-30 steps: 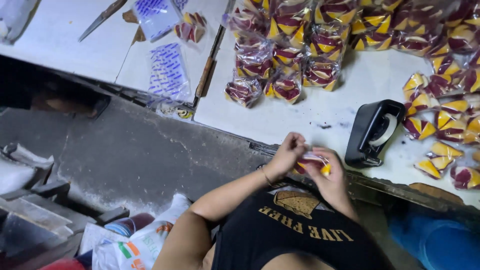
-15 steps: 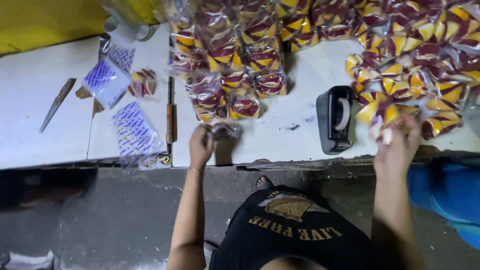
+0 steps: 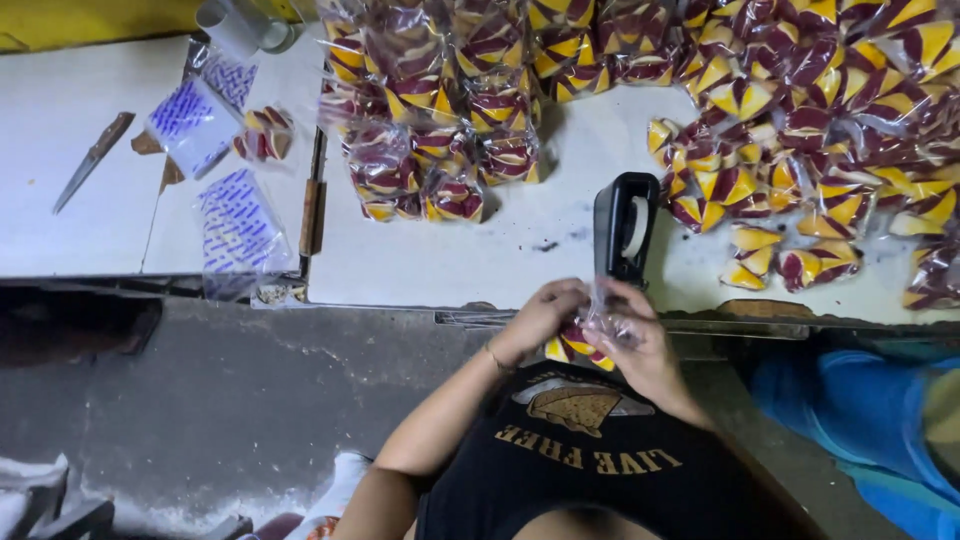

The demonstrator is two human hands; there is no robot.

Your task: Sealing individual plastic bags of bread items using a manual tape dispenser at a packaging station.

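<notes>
Both hands meet at the table edge: the left hand and right hand pinch one clear bag of red-yellow pieces between them — just below the tape dispenser. Bare white tabletop lies left of it — filled bags crowd beyond.

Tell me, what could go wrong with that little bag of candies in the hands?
Both hands, left hand and right hand, hold the small clear bag out past the table edge, so loose pieces might drop to the floor. The tape dispenser sits close by; its cutter could nick a finger.
</notes>
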